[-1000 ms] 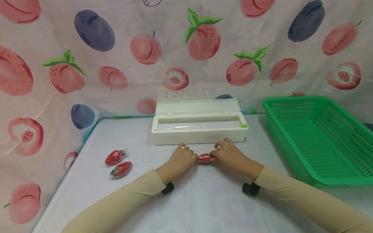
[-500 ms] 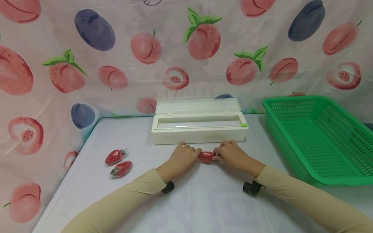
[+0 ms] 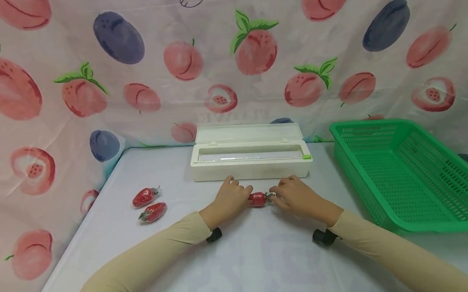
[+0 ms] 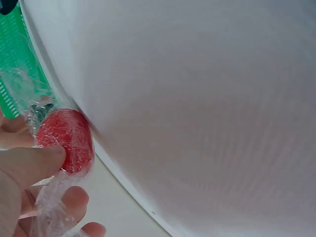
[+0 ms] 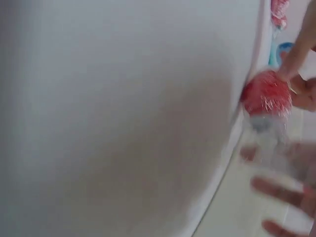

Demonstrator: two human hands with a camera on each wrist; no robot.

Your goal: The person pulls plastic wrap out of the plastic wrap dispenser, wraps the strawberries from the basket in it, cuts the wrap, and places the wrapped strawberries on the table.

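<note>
A red fruit [image 3: 258, 199] with a green leafy end, wrapped in clear film [image 4: 54, 197], lies crosswise between the two hands in the middle of the table. My left hand [image 3: 230, 200] holds its left end; in the left wrist view the thumb presses the red side and a film tail passes among the fingers. At the green end, my right hand [image 3: 297, 197] is close by, its fingers [image 5: 276, 190] blurred and spread apart in the right wrist view, overlapping the other film tail [image 5: 269, 145]. Two more wrapped red fruits [image 3: 145, 197] lie to the left.
Just beyond the hands stands a white cling film dispenser [image 3: 250, 170], lid raised, with a green slider [image 3: 307, 156] at its right end. A green plastic basket [image 3: 388, 216] fills the right side. A fruit-print cloth [image 3: 254, 89] hangs behind the table.
My right hand has drawn slightly right, away from the fruit's green end, so more of the fruit and its film shows. The left hand has kept its hold, hardly moving.
</note>
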